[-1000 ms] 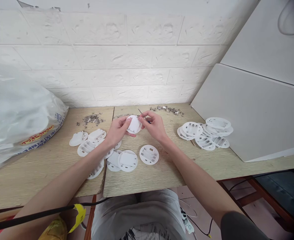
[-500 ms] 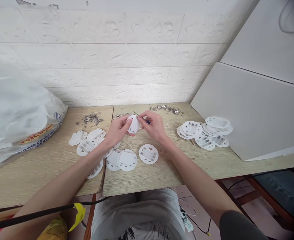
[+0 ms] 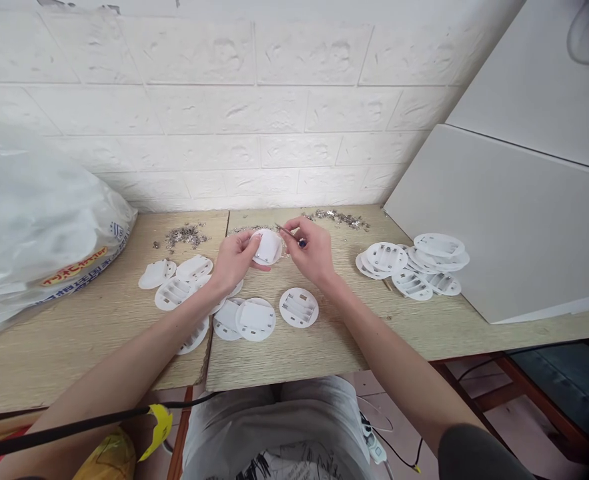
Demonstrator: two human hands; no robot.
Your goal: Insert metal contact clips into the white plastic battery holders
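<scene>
Left hand (image 3: 237, 257): thumb and fingers pinched a round white disc (image 3: 267, 247) by its left side, its raised block facing up, over the far middle of the table (image 3: 284, 367). Right hand (image 3: 308, 248): fingers were closed round a thin pointed tool (image 3: 288, 233), just right of the disc; whether tool and disc touched could not be told.

Single disc (image 3: 299, 307): lay flat, nearer than the hands. Overlapping pair (image 3: 255, 319): lay left of it. Disc cluster (image 3: 174, 294): lay farther left, partly hidden by the left forearm. Disc heap (image 3: 439, 245): lay at the right, beside a grey panel (image 3: 484, 227). Small metal parts (image 3: 187, 235): lay scattered along the far side. Plastic bag (image 3: 49, 233): stood at the left.
</scene>
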